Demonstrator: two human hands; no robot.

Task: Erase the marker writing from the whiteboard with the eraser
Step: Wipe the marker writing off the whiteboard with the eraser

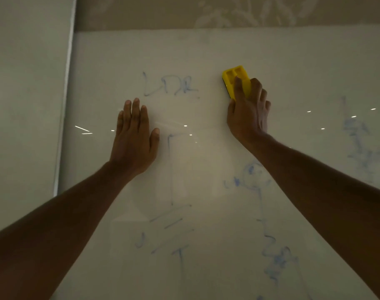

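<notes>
The whiteboard (293, 68) fills most of the view. Blue marker letters (170, 86) stand near the top middle, with a long vertical line and strokes (170, 169) below them. Smudged blue marks (253, 178) lie at the lower right and more smudges (358, 137) at the far right. My right hand (248, 113) presses a yellow eraser (236, 80) with a dark pad against the board, to the right of the letters. My left hand (134, 135) lies flat on the board below and left of the letters, fingers together, holding nothing.
The board's pale left frame edge (64, 113) runs down beside a plain wall panel (26, 94). Patterned wallpaper (228, 11) shows above the board's top edge. Small bright light reflections (185, 126) dot the glossy surface.
</notes>
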